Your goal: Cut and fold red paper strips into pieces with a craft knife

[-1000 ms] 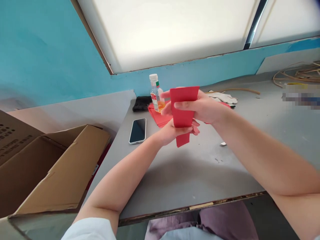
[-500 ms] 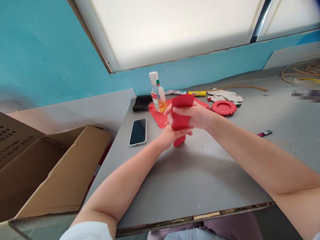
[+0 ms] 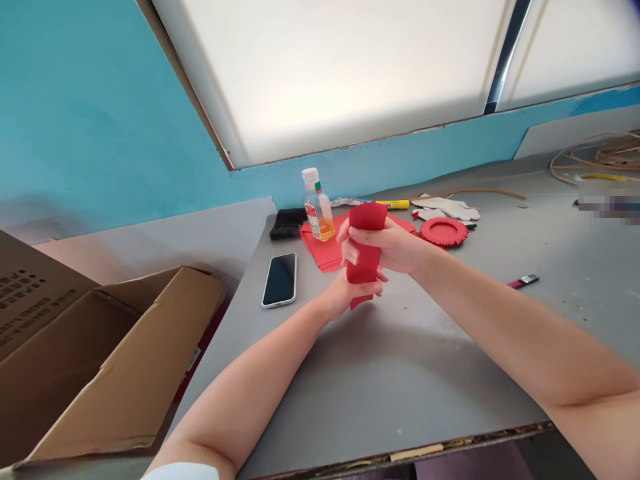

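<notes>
A folded strip of red paper (image 3: 365, 257) stands upright between my two hands, above the grey table. My right hand (image 3: 393, 243) grips its upper part, thumb across the near face and fingers behind. Lower down, my left hand (image 3: 345, 293) is closed round the strip, and the paper's bottom end shows beneath it. Behind my hands a stack of red paper sheets (image 3: 320, 252) lies on the table, partly hidden. A round red pleated paper piece (image 3: 444, 232) lies flat to the right of my right hand.
A glass bottle (image 3: 319, 208) with amber liquid stands on the red sheets. Left of it are a black cloth item (image 3: 287, 223) and a phone (image 3: 280, 280). White gloves (image 3: 445, 207), a yellow tube (image 3: 393, 205) and a purple-handled tool (image 3: 524, 281) lie beyond. An opened cardboard box (image 3: 125, 360) stands at left.
The whole view has shifted, so things sit lower in the picture. My hands still hold the red paper strip; my right fingers have moved slightly along its left edge.
</notes>
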